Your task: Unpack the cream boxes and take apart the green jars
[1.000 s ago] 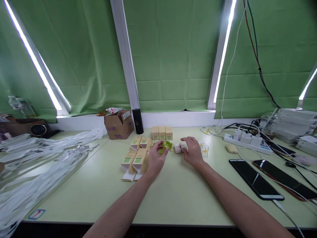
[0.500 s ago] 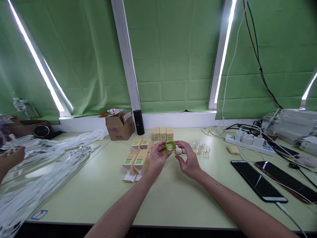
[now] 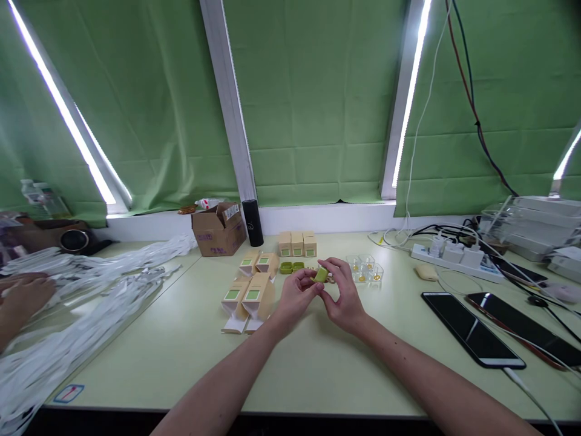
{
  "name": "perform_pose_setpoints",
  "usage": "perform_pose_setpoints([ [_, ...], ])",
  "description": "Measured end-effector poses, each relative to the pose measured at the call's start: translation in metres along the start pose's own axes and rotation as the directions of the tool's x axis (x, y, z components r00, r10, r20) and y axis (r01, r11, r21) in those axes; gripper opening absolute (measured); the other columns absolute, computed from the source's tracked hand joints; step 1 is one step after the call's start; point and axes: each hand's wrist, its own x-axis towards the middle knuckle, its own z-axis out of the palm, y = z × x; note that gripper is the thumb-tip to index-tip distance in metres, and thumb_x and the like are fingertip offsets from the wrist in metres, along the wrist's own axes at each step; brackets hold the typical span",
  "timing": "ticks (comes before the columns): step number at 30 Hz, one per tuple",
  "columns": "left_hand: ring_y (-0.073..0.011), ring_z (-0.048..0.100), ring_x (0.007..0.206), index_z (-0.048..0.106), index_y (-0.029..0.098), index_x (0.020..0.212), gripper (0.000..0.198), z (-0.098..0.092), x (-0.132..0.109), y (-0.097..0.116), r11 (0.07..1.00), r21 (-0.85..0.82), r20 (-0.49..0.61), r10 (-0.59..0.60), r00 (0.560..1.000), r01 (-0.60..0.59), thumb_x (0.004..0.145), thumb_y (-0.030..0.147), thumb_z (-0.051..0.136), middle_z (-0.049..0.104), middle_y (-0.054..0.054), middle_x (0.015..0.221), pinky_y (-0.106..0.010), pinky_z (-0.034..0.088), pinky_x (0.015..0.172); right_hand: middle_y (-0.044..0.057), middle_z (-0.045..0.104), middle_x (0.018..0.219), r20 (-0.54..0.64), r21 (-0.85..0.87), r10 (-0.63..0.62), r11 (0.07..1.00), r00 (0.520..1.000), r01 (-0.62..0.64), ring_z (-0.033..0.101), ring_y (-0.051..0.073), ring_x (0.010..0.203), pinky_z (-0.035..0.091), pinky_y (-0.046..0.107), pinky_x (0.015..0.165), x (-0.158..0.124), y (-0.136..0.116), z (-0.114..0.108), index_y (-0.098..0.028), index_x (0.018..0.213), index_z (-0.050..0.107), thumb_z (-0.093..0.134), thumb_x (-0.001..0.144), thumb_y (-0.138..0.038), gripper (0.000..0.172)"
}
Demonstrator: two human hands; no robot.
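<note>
In front of me, a small olive-green case (image 3: 321, 275) is held up between my fingertips. My left hand (image 3: 294, 298) pinches it from the left, closed on its lower edge. My right hand (image 3: 344, 298) is closed around its right side, thumb below and fingers above. Something pale and small shows by my right fingers, too hidden to name. Just beyond my left hand, a pair of green square pieces (image 3: 292, 267) lies on the table. Left of my hands stand several beige cartons (image 3: 258, 293) with green labels, the front ones with flaps open.
Clear little cups (image 3: 364, 267) with yellow centres sit right of my hands. Three beige cartons (image 3: 297, 244) stand behind. Phones (image 3: 472, 330), a power strip (image 3: 458, 261) and cables lie right. At left are white straps (image 3: 91, 315), a co-worker's hand (image 3: 27, 303) and a cardboard box (image 3: 218, 230).
The green case has been turned over, its hollow no longer facing me, and my right fingers have closed onto it. The green pieces behind my left hand are now uncovered.
</note>
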Motion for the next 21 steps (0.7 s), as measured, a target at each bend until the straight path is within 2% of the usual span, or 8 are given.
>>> perform_pose_setpoints([
  [4, -0.0277, 0.077, 0.089, 0.071, 0.016, 0.095, 0.056, 0.0031, -0.0002, 0.0016, 0.997, 0.045, 0.089, 0.052, 0.995, -0.056, 0.081, 0.07, 0.074, 0.078, -0.013, 0.096, -0.037, 0.06, 0.08, 0.014, 0.057, 0.133, -0.026, 0.009, -0.003, 1.0, 1.0, 0.003, 0.056, 0.033, 0.126, 0.057, 0.054, 0.1, 0.0011, 0.0027, 0.0001, -0.03, 0.146, 0.049, 0.059, 0.093, -0.017, 0.056],
  [8, -0.0286, 0.077, 0.085, 0.074, 0.017, 0.09, 0.06, 0.0031, 0.0005, 0.0049, 0.991, 0.111, 0.098, 0.067, 0.993, -0.078, 0.087, 0.076, 0.062, 0.079, -0.012, 0.088, -0.04, 0.06, 0.082, 0.013, 0.059, 0.13, -0.066, 0.054, 0.044, 0.998, 0.997, -0.04, 0.061, 0.031, 0.116, 0.06, 0.051, 0.094, 0.0009, 0.006, 0.0014, -0.028, 0.139, 0.051, 0.062, 0.093, -0.021, 0.048],
  [11, -0.0284, 0.077, 0.087, 0.075, 0.018, 0.095, 0.058, 0.0022, 0.0011, 0.004, 0.988, 0.12, 0.096, 0.085, 0.992, -0.096, 0.089, 0.074, 0.061, 0.079, -0.012, 0.095, -0.04, 0.061, 0.083, 0.012, 0.059, 0.131, -0.075, 0.104, 0.084, 0.992, 0.994, -0.076, 0.063, 0.029, 0.115, 0.06, 0.051, 0.097, -0.0002, 0.0073, 0.0023, -0.028, 0.137, 0.051, 0.064, 0.092, -0.023, 0.047],
  [14, -0.0282, 0.075, 0.099, 0.071, 0.019, 0.108, 0.053, 0.0, 0.002, -0.0001, 0.98, 0.147, 0.02, 0.13, 0.991, -0.132, 0.09, 0.069, 0.064, 0.077, -0.013, 0.109, -0.04, 0.06, 0.089, 0.011, 0.059, 0.131, -0.085, 0.142, 0.088, 0.987, 0.992, -0.075, 0.063, 0.028, 0.117, 0.058, 0.051, 0.103, 0.0, 0.0076, 0.0017, -0.028, 0.137, 0.05, 0.066, 0.092, -0.022, 0.048],
  [17, -0.0268, 0.071, 0.11, 0.066, 0.021, 0.118, 0.045, -0.0036, 0.0026, -0.0034, 0.956, 0.241, -0.089, 0.194, 0.977, -0.167, 0.093, 0.058, 0.067, 0.071, -0.014, 0.121, -0.041, 0.058, 0.096, 0.011, 0.059, 0.129, -0.094, 0.149, 0.086, 0.986, 0.992, -0.071, 0.062, 0.029, 0.119, 0.057, 0.053, 0.105, 0.0013, 0.0068, 0.0, -0.028, 0.136, 0.05, 0.066, 0.091, -0.022, 0.048],
  [21, -0.0239, 0.065, 0.118, 0.064, 0.026, 0.124, 0.033, -0.0064, 0.0023, -0.001, 0.879, 0.413, -0.131, 0.317, 0.939, -0.239, 0.095, 0.041, 0.068, 0.065, -0.011, 0.128, -0.041, 0.054, 0.103, 0.011, 0.059, 0.129, -0.083, 0.159, 0.093, 0.984, 0.992, -0.079, 0.062, 0.029, 0.119, 0.058, 0.053, 0.104, 0.0021, 0.0054, -0.0012, -0.028, 0.137, 0.049, 0.065, 0.092, -0.023, 0.048],
])
